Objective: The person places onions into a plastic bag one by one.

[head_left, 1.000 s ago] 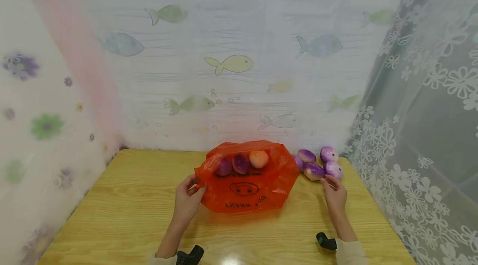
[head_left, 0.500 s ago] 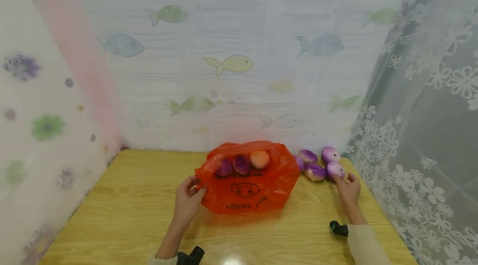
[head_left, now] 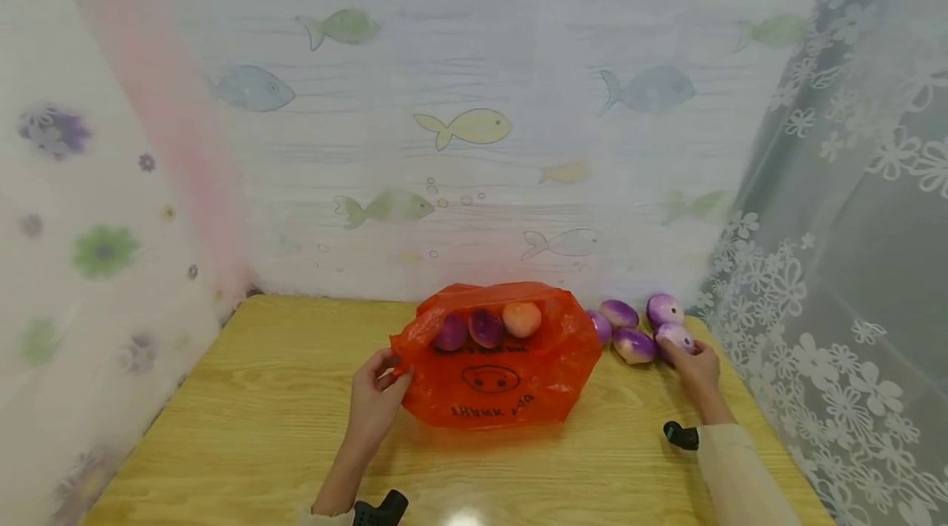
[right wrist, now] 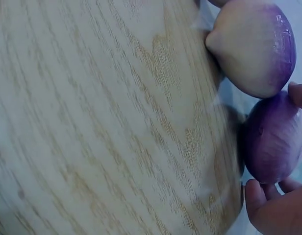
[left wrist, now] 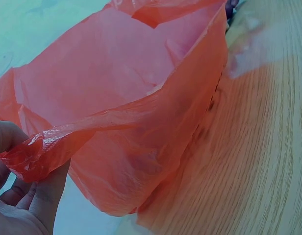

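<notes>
My left hand (head_left: 376,402) pinches the rim of a red plastic bag (head_left: 489,402), printed with a pig snout, that stands with its mouth spread. The left wrist view shows the bunched rim (left wrist: 31,159) between thumb and fingers. Inside the bag's mouth sit two purple onions (head_left: 485,328) and a peach-coloured round thing (head_left: 522,318). At the back right, my right hand (head_left: 699,374) has its fingers around a purple onion (right wrist: 271,142). Touching it in the right wrist view is a paler purple-and-cream onion (right wrist: 254,51).
Several more purple onions, such as the one at the front left (head_left: 633,346) and the one at the back (head_left: 664,310), lie in a cluster right of the bag. The wooden table (head_left: 259,419) ends close behind them. A fish-patterned curtain (head_left: 474,180) hangs at the back.
The right hand has moved right, from beside the front onion to the rightmost one, and now grips it. The left hand keeps hold of the bag. The head view has shifted slightly.
</notes>
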Tool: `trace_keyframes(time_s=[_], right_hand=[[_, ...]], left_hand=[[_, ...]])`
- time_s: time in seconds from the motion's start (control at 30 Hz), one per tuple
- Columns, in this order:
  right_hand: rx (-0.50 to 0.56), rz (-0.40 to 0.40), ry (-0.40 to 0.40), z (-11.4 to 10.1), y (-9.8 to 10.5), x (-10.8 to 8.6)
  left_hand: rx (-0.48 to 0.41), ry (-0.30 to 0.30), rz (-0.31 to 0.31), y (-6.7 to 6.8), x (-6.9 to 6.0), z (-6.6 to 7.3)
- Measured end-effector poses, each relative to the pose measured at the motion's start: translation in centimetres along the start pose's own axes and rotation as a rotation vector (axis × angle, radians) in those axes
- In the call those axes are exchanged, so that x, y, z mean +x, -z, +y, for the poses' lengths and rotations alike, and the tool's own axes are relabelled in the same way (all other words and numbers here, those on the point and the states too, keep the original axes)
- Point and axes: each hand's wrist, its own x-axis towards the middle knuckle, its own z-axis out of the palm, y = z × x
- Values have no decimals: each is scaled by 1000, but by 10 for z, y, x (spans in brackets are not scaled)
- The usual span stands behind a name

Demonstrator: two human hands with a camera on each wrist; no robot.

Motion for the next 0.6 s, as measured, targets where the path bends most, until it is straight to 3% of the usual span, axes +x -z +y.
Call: trace_keyframes(time_s=[0.13, 0.37, 0.6], right_hand=[[11, 16, 1, 0, 0, -1], [16, 121, 5, 4, -4, 1], [24, 136, 20, 9, -5, 3]], left_hand=[[6, 1, 0, 0, -1, 0], [11, 3, -10, -1, -1, -1], [8, 13, -15, 0, 0, -3]])
